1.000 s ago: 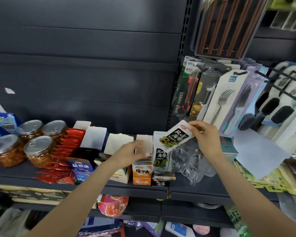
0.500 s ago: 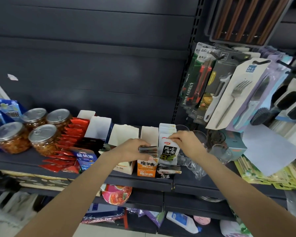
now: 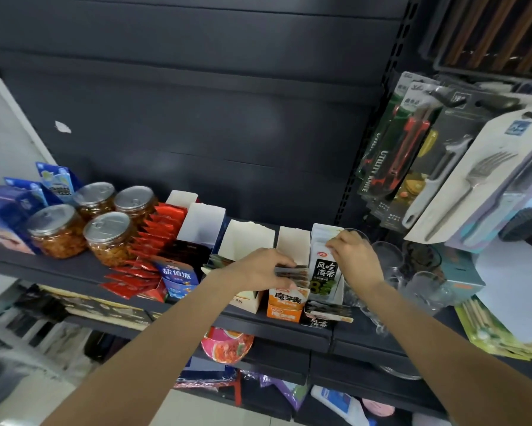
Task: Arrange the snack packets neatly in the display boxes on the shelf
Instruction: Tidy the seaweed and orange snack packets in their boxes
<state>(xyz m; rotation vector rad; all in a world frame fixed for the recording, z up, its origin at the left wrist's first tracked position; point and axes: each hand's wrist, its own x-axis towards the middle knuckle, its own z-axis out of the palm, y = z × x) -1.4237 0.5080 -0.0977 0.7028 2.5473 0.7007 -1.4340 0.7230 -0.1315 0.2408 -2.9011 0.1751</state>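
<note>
We see both hands at the row of display boxes on the dark shelf point(image 3: 74, 272). The left hand point(image 3: 258, 269) curls its fingers round a small bundle of dark snack packets point(image 3: 290, 272), holding them edge-on above the orange display box point(image 3: 284, 304). Just beside it, the right hand point(image 3: 352, 256) pinches the top edge of the white seaweed packets point(image 3: 324, 272), which stand upright in the white-and-black display box point(image 3: 327, 318) directly below that hand. More dark packets lie flat in the low front of that box, nearer us than the right hand.

Beyond the left hand stand the tall white back flaps of two further boxes point(image 3: 246, 238); a few packets show in the one under the left wrist. Further out past the left hand we see a blue box point(image 3: 177, 276), then a spill of red packets point(image 3: 147, 241), then four clear jars with metal lids point(image 3: 104, 222). Past the right hand clear drinking glasses point(image 3: 412, 281) rest on the shelf, and above them hang carded utility knives point(image 3: 393, 155) and a carded fork point(image 3: 473, 186).
</note>
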